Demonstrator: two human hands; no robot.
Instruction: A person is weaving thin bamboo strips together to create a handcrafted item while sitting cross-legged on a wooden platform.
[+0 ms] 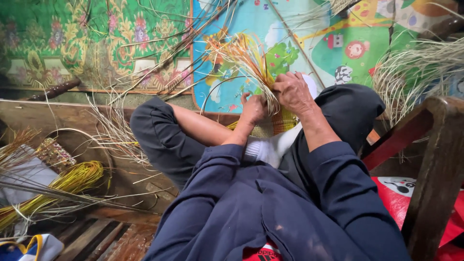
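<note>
Right hand [293,92] gripping straw strands [249,55], fanning upward

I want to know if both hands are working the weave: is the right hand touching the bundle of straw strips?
Touching. The head view shows the right hand closed on the straw strips where they gather, beside the left hand.
</note>
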